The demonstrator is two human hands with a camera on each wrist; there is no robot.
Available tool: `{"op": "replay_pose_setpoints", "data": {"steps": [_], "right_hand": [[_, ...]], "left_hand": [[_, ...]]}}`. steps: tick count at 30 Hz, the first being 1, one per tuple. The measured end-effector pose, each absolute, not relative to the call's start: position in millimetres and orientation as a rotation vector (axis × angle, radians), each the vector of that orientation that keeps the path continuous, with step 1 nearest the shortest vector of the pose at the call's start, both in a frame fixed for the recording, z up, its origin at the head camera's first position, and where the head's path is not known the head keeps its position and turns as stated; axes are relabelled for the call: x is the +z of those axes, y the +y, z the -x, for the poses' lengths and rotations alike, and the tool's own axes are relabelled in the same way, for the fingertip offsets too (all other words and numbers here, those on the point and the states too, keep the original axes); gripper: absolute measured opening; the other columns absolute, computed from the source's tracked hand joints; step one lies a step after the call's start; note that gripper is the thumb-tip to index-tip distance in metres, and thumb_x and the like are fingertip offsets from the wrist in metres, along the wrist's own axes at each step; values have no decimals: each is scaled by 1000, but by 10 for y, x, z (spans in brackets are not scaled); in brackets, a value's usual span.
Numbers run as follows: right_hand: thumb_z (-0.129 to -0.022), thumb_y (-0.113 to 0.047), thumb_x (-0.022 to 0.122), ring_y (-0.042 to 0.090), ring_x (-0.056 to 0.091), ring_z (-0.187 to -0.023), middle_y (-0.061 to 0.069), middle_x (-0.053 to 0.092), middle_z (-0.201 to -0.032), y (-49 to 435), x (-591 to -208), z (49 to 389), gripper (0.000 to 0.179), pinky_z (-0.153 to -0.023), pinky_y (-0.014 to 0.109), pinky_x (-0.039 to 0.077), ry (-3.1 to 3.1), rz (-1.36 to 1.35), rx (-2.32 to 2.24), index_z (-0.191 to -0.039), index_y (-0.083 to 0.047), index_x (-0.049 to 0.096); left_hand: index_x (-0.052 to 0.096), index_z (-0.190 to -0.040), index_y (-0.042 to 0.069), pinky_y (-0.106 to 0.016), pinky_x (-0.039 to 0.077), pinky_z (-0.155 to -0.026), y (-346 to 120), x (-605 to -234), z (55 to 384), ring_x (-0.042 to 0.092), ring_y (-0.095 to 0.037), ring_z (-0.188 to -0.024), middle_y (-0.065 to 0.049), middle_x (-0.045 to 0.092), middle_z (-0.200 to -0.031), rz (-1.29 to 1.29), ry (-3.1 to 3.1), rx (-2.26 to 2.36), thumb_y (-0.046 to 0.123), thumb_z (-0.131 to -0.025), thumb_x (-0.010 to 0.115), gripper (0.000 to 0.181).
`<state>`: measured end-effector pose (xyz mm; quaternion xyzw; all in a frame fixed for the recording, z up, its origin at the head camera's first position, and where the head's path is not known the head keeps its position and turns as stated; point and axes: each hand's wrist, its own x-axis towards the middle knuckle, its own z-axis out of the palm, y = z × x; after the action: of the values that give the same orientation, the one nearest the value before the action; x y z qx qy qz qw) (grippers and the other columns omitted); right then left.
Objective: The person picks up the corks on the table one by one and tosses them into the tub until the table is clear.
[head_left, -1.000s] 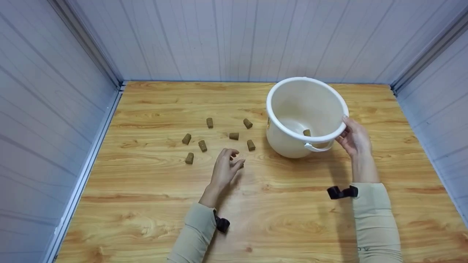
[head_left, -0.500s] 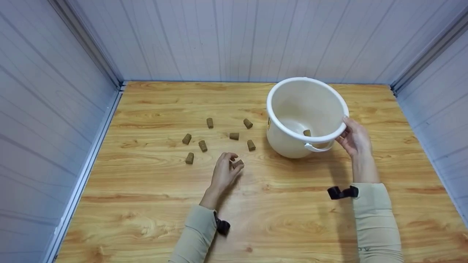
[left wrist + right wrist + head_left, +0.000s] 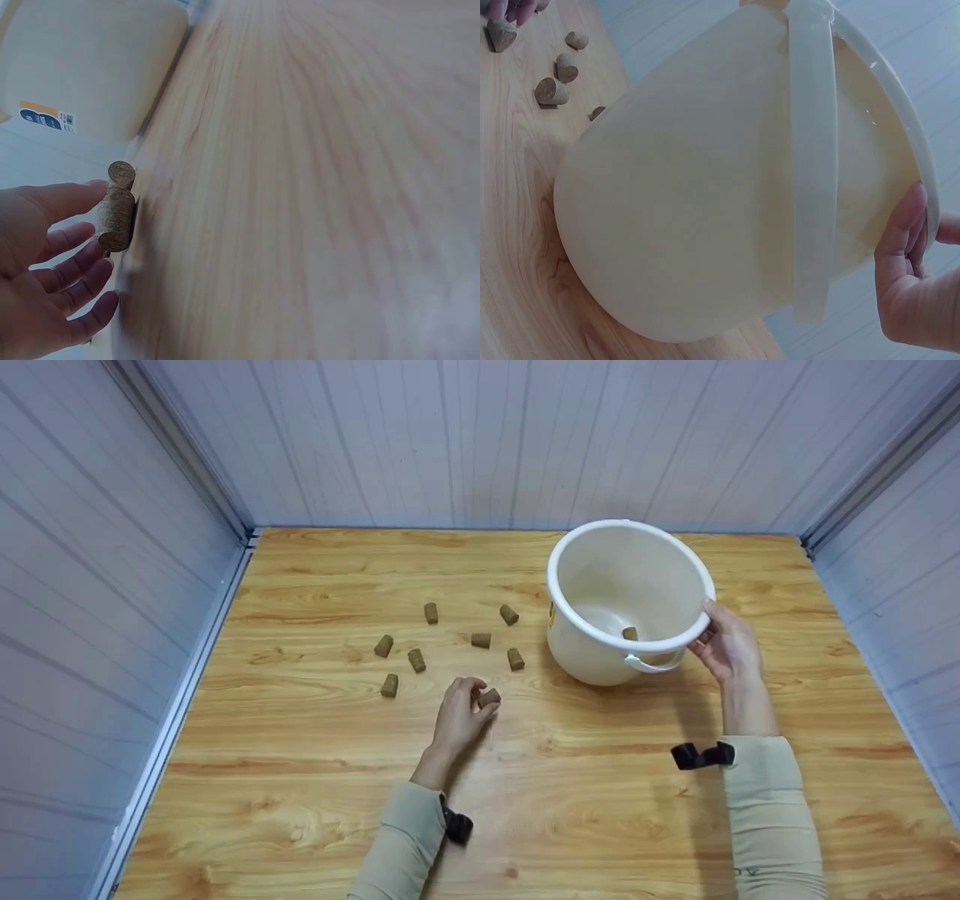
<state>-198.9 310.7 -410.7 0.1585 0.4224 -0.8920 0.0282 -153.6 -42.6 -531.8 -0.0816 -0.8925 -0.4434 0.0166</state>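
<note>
Just below the centre of the head view, the left hand [image 3: 458, 714] curves its thumb and fingers loosely about a cork [image 3: 489, 698] on the table [image 3: 292, 765]; whether they grip it I cannot tell. Seven other corks [image 3: 417, 661] lie scattered around the middle and left of the frame. At upper right, the right hand [image 3: 732, 649] pinches the rim [image 3: 637, 645] of a white bucket [image 3: 581, 654], inside which sits another cork [image 3: 630, 634].

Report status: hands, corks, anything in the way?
Left hand at a cork, grip unclear. Right hand gripping the bucket by its rim. One cork inside, seven more corks loose on the table. Bucket opening unblocked.
</note>
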Motion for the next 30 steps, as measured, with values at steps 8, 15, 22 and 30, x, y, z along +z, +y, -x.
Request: {"op": "replay_pose_setpoints", "data": {"steps": [8, 15, 22, 30], "right_hand": [[-85, -10, 58, 20, 60, -63, 11, 61, -73, 3109, -4111, 1999, 12, -55, 29, 49, 1314, -485, -2746, -90, 1, 55], [-86, -10, 57, 20, 60, -64, 11, 61, -74, 3115, -4114, 1995, 11, -56, 29, 49, 1307, -465, -2748, -89, 1, 56], [-86, -8, 57, 20, 59, -66, 11, 61, -75, 3110, -4108, 1990, 11, -57, 30, 49, 1289, -489, -2752, -92, 1, 54], [-86, -9, 56, 20, 60, -66, 11, 61, -76, 3109, -4108, 1994, 12, -57, 29, 49, 1276, -501, -2749, -93, 0, 53]], "left_hand": [[57, -98, -1, -34, 42, -70, -425, -5351, 1550, 47, -20, -76, -9, 51, -84, 233, -2794, -1334, 14, -78, 68, 27], [58, -94, 0, -34, 41, -70, -420, -5366, 1566, 46, -19, -75, -8, 51, -84, 217, -2835, -1308, 14, -77, 69, 24], [60, -89, 1, -34, 41, -68, -411, -5353, 1561, 45, -19, -74, -7, 50, -83, 205, -2839, -1294, 13, -77, 69, 19], [61, -86, 1, -34, 40, -67, -403, -5355, 1568, 45, -19, -73, -6, 50, -83, 194, -2854, -1246, 12, -76, 69, 16]]}}
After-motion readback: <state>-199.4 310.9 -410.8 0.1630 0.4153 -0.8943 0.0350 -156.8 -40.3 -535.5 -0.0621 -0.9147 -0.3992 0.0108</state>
